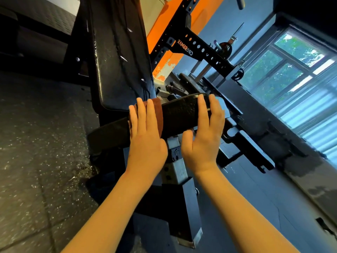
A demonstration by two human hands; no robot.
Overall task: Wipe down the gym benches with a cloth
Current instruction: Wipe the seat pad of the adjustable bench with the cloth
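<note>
A black gym bench stands in front of me, its long back pad (pixel 116 57) running away and upward and its short seat pad (pixel 180 114) lying across the middle. My left hand (pixel 145 136) lies flat on the seat pad, fingers pressing a brown cloth (pixel 158 110) against it. My right hand (pixel 202 139) rests with spread fingers on the right end of the same pad, thumb under its edge, with no cloth in it. The back pad shows cracks and small tears.
The bench's steel post and foot (pixel 182 198) rise just below my hands. A black and orange rack (pixel 189 50) with weight plates (pixel 191 83) stands behind on the right. Speckled rubber flooring (pixel 40 143) lies to the left, windows (pixel 295 70) at the far right.
</note>
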